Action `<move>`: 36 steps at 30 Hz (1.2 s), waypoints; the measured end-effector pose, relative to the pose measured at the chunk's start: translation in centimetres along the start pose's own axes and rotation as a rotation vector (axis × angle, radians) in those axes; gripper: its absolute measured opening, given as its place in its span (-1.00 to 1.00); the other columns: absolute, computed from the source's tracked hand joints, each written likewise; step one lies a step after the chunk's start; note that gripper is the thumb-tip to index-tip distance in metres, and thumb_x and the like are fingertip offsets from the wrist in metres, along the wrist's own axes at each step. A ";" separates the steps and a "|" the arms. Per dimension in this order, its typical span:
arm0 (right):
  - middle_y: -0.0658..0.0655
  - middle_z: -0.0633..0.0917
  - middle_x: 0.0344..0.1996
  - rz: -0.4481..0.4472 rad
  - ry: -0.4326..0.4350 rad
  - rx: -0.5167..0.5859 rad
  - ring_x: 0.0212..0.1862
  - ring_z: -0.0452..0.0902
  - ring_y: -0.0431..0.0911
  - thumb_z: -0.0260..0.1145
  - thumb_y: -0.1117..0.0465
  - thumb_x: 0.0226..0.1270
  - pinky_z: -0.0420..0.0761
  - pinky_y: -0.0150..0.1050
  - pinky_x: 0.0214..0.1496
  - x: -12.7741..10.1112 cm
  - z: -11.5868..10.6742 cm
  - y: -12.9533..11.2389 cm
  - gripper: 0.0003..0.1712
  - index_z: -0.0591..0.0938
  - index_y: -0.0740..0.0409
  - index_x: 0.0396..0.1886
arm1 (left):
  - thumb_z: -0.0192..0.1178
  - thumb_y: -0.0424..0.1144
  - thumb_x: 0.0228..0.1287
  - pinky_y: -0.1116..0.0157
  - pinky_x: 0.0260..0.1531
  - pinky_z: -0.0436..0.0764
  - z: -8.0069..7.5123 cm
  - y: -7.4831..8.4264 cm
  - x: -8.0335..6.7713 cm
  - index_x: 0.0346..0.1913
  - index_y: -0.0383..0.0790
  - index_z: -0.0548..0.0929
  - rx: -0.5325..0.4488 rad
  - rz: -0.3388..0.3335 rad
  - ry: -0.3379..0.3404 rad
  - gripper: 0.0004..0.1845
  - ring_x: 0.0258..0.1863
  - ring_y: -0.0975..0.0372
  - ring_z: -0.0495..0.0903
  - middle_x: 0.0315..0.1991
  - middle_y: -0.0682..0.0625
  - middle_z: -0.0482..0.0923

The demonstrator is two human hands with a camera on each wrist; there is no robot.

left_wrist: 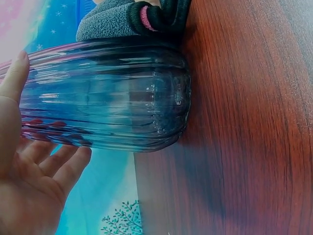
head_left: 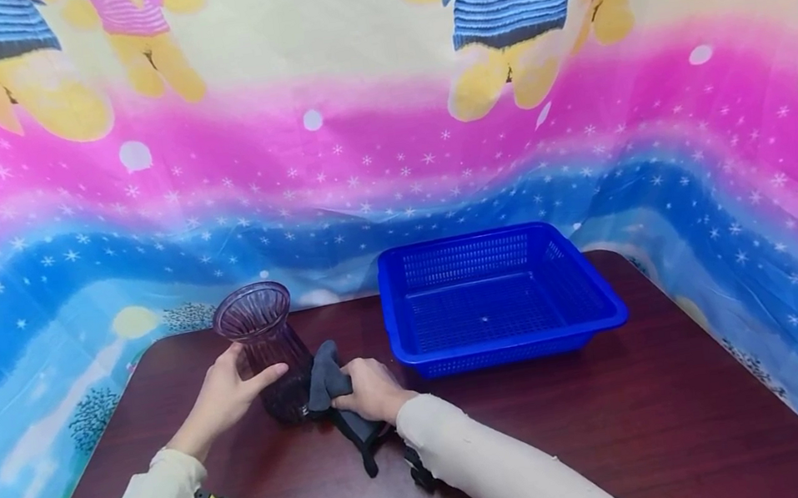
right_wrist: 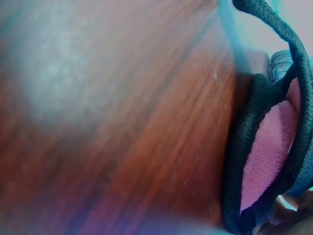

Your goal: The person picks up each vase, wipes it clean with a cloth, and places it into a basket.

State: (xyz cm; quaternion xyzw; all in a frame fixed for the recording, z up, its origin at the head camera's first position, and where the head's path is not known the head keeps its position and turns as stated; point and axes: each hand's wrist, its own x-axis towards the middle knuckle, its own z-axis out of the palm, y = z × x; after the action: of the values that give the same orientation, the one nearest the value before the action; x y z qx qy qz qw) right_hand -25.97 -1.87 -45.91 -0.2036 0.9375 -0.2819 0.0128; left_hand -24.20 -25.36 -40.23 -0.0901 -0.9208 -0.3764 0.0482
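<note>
it looked like a makeshift recording corner in a home rather than a workshop or lab. a child's bedsheet (head_left: 382,117) printed with cartoon bears, stars and pink and blue bands hung as a backdrop behind and around a dark red wooden table (head_left: 621,438). on the table stood household things only: a blue plastic basket (head_left: 500,299), a ribbed glass vase (head_left: 267,342) and a grey cloth (head_left: 325,381).
</note>
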 end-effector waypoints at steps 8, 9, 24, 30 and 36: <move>-0.01 0.82 -0.25 0.005 0.001 -0.021 -0.29 0.59 -0.21 0.56 0.04 0.15 0.55 -0.38 -0.20 0.2 0.0 -0.4 -0.67 0.80 0.02 -0.09 | 0.30 0.06 0.37 -0.14 0.17 0.60 -0.1 0.0 0.0 0.37 -0.43 0.38 0.000 0.012 0.006 -0.26 0.20 -0.21 0.60 0.23 -0.43 0.55; -0.01 0.81 -0.25 0.007 0.001 -0.024 -0.28 0.59 -0.21 0.56 0.04 0.16 0.55 -0.37 -0.19 0.2 0.0 -0.4 -0.67 0.80 0.03 -0.10 | 0.30 0.06 0.37 -0.13 0.16 0.60 -0.1 0.0 0.0 0.36 -0.43 0.38 0.000 0.014 0.006 -0.26 0.20 -0.21 0.61 0.23 -0.43 0.56; -0.07 0.67 -0.50 -0.009 0.001 0.081 -0.44 0.43 -0.24 0.51 0.10 0.21 0.40 -0.40 -0.38 0.1 -0.2 -0.7 -0.83 0.75 0.06 -0.28 | 0.28 0.07 0.38 -0.15 0.20 0.57 0.1 -0.3 -0.2 0.40 -0.42 0.34 -0.003 0.004 0.000 -0.24 0.24 -0.22 0.57 0.25 -0.43 0.54; -0.11 0.58 -0.55 -0.019 0.023 0.121 -0.45 0.41 -0.25 0.49 0.10 0.22 0.39 -0.41 -0.39 0.2 -0.7 -1.1 -0.87 0.72 0.01 -0.35 | 0.28 0.05 0.39 -0.13 0.20 0.58 0.1 -0.1 -0.2 0.41 -0.41 0.33 -0.024 0.014 -0.007 -0.24 0.25 -0.22 0.57 0.26 -0.44 0.53; -0.08 0.61 -0.51 -0.028 0.059 0.160 -0.41 0.42 -0.23 0.49 0.13 0.21 0.40 -0.38 -0.35 0.4 -1.3 -1.7 -0.88 0.75 0.00 -0.28 | 0.28 0.02 0.39 -0.12 0.20 0.58 0.0 0.0 -0.1 0.39 -0.44 0.35 -0.036 0.024 -0.009 -0.26 0.24 -0.21 0.58 0.25 -0.44 0.54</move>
State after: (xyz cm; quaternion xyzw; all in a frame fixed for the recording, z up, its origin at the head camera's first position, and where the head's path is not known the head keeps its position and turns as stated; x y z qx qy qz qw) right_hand -25.85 -2.62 -43.93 -0.2068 0.9090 -0.3619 -0.0026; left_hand -24.09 -25.38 -40.24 -0.1038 -0.9129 -0.3920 0.0467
